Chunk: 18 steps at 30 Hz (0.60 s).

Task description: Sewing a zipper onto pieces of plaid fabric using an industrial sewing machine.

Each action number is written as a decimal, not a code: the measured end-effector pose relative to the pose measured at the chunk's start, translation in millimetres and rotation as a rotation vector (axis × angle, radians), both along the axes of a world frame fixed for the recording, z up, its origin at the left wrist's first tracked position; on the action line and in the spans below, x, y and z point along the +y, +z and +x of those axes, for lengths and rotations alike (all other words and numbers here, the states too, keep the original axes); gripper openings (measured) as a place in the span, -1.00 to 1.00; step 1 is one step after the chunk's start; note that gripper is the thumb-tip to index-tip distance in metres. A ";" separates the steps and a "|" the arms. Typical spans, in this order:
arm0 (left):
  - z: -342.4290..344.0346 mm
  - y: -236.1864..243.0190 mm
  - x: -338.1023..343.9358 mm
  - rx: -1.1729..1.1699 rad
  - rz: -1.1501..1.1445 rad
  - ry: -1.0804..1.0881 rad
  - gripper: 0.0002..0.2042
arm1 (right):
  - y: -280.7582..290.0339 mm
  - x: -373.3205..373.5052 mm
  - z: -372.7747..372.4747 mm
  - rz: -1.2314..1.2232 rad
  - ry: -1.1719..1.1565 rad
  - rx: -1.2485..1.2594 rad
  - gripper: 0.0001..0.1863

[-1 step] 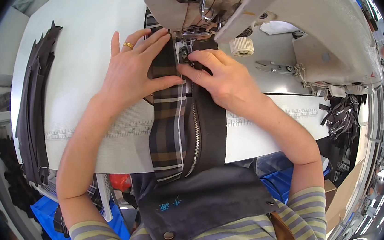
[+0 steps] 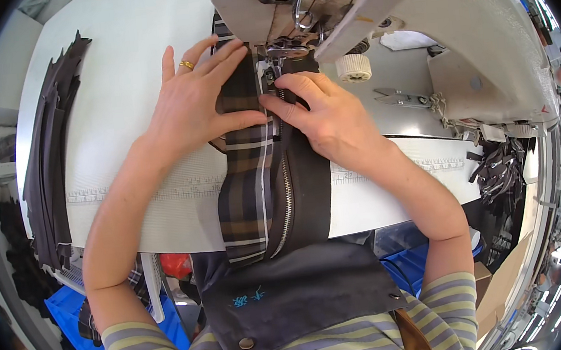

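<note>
Little has moved since the earlier frame: both hands keep nearly the same places at the sewing machine [image 2: 485,54], while the fabric lies almost unchanged beneath them. Plaid cloth [image 2: 246,202] in brown, black and grey, crossed by pale lines, runs lengthwise beside a plain dark panel [image 2: 311,196], with a metal-toothed zipper [image 2: 289,198] curving between the two. The piece stretches from under the machine's head, right of the desk's [image 2: 113,49] middle, to the near edge, where its end hangs slightly over.

The left hand [image 2: 193,106] lies open and palm down, fingers fanned toward the far edge and thumb stretched across the plaid; a gold-coloured ring [image 2: 187,65] circles one finger. The right hand [image 2: 332,112] is bent inward, thumb and forefinger drawn close together at the zipper, just beside the metal presser foot [image 2: 269,75]; whether they pinch the cloth or only press it cannot be told. Both elbows are bent outward.

Long, ragged-ended dark strips [image 2: 56,156] lie in a heap along the desk's left edge. Ruler markings [image 2: 190,187] cross the smooth white top, and metal snips [image 2: 401,98] rest on the machine's bed. A dark apron [image 2: 299,298] covers a striped shirt [image 2: 138,344].
</note>
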State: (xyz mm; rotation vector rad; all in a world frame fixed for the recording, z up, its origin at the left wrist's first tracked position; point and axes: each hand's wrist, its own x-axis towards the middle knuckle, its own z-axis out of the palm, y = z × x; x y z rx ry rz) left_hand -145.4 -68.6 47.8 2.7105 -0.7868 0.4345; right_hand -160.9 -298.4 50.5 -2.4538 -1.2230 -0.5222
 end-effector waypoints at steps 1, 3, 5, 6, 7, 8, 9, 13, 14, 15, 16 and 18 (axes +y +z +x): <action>2.6 -0.2 -0.1 -0.015 -0.047 0.028 -0.49 | 2.8 0.4 -0.8 -0.061 -0.006 0.007 -0.65; 3.2 -0.6 2.4 -0.031 -0.094 0.056 -0.52 | 0.2 -0.9 -0.3 -0.068 -0.008 -0.001 -0.65; 1.0 -2.8 8.0 -0.138 -0.098 -0.162 -0.61 | -1.0 -0.7 -0.9 -0.075 -0.014 -0.005 -0.65; -3.6 -4.6 3.8 -0.136 -0.098 -0.164 -0.61 | 0.0 1.0 -2.0 -0.061 -0.018 0.005 -0.65; -10.8 -7.2 -4.2 -0.102 -0.072 -0.168 -0.63 | 0.6 1.5 -2.3 -0.048 -0.019 0.014 -0.66; -15.2 -8.6 -9.0 -0.067 -0.046 -0.172 -0.64 | 0.1 1.0 -2.1 -0.050 -0.019 0.014 -0.66; -15.9 -8.4 -9.8 -0.070 -0.014 -0.154 -0.62 | -0.6 0.3 -1.9 -0.050 -0.026 0.007 -0.66; -18.0 -6.7 -11.8 -0.075 0.006 -0.141 -0.62 | -0.6 1.8 -2.3 -0.025 -0.031 -0.004 -0.66; -17.9 -6.3 -12.3 -0.095 -0.004 -0.137 -0.65 | -0.9 1.2 -2.2 -0.026 -0.031 -0.004 -0.66; -17.8 -5.9 -12.6 -0.116 -0.014 -0.133 -0.68 | -1.6 0.4 -2.0 -0.020 -0.028 -0.010 -0.66; -17.7 -5.5 -12.5 -0.116 -0.014 -0.133 -0.68 | -2.5 -0.1 -1.8 -0.014 -0.024 -0.016 -0.66; -17.7 -4.3 -11.4 -0.117 -0.005 -0.128 -0.68 | -4.4 0.6 -1.8 0.001 -0.023 -0.006 -0.67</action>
